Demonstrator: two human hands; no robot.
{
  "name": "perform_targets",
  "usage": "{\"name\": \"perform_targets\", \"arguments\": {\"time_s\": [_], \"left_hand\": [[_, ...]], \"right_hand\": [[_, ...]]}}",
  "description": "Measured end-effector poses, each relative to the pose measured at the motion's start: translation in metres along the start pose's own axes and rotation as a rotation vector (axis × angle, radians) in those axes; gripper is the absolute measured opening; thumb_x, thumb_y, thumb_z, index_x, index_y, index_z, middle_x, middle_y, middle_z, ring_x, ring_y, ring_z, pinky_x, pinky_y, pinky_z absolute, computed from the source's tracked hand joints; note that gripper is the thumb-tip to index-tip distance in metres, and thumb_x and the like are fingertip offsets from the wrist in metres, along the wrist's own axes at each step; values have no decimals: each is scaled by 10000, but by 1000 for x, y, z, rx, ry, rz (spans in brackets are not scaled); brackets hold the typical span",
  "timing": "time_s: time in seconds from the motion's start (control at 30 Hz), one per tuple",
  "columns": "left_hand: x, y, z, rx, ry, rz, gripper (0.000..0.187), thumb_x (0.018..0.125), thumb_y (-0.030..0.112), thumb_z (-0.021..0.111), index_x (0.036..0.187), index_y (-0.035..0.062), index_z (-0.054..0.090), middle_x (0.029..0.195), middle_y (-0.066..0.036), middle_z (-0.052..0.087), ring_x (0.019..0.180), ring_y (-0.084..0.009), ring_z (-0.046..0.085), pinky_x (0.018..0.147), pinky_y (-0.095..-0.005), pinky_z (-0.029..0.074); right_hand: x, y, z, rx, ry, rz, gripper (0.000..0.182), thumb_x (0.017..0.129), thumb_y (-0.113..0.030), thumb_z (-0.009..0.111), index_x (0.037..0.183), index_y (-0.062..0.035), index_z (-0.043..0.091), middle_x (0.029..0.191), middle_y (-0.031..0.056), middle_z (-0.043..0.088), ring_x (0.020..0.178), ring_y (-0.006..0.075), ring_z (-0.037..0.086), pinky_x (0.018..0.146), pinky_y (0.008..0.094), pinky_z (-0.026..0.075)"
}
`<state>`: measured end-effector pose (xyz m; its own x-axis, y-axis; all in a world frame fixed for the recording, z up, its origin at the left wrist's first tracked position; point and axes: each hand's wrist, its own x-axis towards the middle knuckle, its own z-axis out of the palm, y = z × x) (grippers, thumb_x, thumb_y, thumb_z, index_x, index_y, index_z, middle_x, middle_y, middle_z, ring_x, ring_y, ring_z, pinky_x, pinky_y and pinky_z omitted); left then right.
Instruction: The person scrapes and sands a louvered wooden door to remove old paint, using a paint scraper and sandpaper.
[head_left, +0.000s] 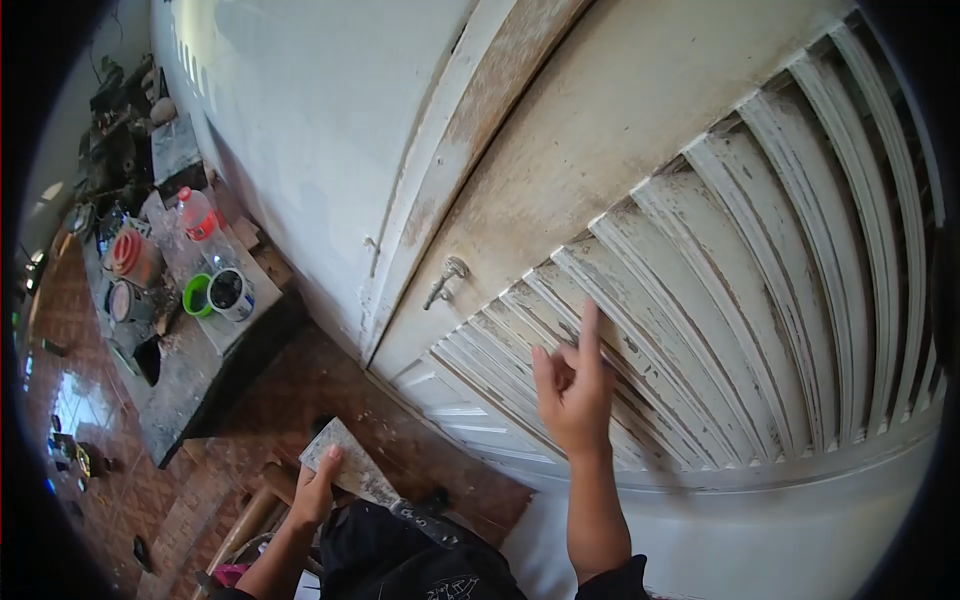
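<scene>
A wide putty knife (pixel 362 470) lies across my lap area, its flat blade smeared with pale residue and its dark handle toward my body. My left hand (pixel 318 490) grips it by the blade, thumb flat on top. In front of me stands a white louvered door (pixel 570 180) with worn, flaking paint on its slats. My right hand (pixel 580 400) is raised at the slats (pixel 690 300), index finger stretched out along one and thumb apart, the other fingers curled. The index fingertip overlaps a slat edge in this view.
A metal door handle (pixel 447 282) sticks out left of the slats. At left, a dusty table (pixel 200 400) carries a green cup (pixel 197 294), a white tub with dark contents (pixel 230 296), a plastic bottle (pixel 197 215) and other containers. A wooden stool or chair (pixel 250 525) stands beside me on the tiled floor.
</scene>
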<state>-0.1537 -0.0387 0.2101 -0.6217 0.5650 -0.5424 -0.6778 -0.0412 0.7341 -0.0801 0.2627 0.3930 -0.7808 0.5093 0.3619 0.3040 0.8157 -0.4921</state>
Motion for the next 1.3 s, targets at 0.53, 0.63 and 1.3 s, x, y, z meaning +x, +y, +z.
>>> {"name": "perform_targets", "arguments": {"time_s": [0.53,0.63,1.3], "left_hand": [[-3,28,67,262,-140,241,389,1072,403,495,1082,42,640,871,12,631,691,-59,553,576,-227,439],[9,32,78,303,-194,197,397,1066,399,512,1155,33,636,986,-10,652,852,-89,596,729,-250,491],[25,20,143,259,-572,-245,343,1036,394,553,1069,56,601,768,-45,620,520,-130,525,461,-270,377]], "right_hand": [[-113,-23,32,390,-624,-53,685,953,-335,683,1553,-178,392,944,141,566,834,323,616,751,431,507],[-140,-21,27,370,-443,100,750,947,-332,689,1585,-194,319,962,147,557,836,348,610,742,451,500],[-217,-17,-32,235,-148,406,517,930,-233,698,1422,-151,561,1075,145,702,933,343,686,817,409,548]]}}
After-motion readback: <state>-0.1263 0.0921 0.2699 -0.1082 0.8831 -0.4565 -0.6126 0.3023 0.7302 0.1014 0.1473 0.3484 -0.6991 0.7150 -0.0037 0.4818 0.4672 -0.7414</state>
